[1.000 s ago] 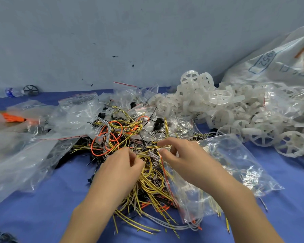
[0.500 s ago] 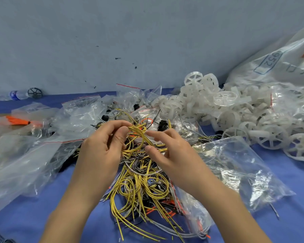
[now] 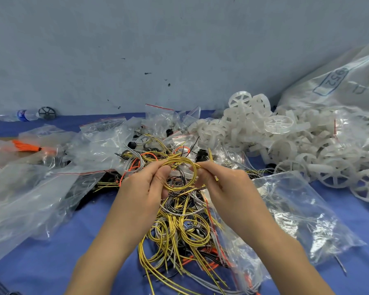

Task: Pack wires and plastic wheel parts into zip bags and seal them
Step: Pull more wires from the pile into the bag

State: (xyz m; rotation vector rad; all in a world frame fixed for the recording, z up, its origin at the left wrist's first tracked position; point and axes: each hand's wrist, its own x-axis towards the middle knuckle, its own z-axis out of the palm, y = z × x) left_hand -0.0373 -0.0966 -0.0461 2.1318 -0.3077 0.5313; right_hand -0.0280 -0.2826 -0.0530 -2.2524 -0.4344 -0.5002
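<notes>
- far left, against the wall, you have a small clear bottle [image 3: 25,115] lying on its side with a dark wheel [image 3: 47,113] just beside it on the blue counter [image 3: 41,258].
- a bundle of orange wires [image 3: 26,145] lies inside one of the clear bags at the left edge.
- a heap of empty zip bags [image 3: 51,179] spreads over the left half of the counter, some with red seal strips.
- your left hand [image 3: 144,188] is raised over the wire pile, its fingers [image 3: 156,168] and thumb curled and pinching the left side of a yellow wire coil [image 3: 179,175].
- the coil forms a loop held up between both hands, above the tangle and apart from the counter.
- the loose wire pile [image 3: 179,228], yellow, grey, black and orange, lies in the middle below your hands, reaching toward the near edge.
- your right hand [image 3: 226,188] pinches the coil's right side, fingers [image 3: 209,167] curled on the strands.
- a clear zip bag [image 3: 296,213] lies flat under and right of your right forearm, its left edge touching the wire pile.
- white plastic wheels [image 3: 285,141] are heaped on the far right.
- a large white sack [image 3: 339,86] with blue print leans on the wall behind them.
</notes>
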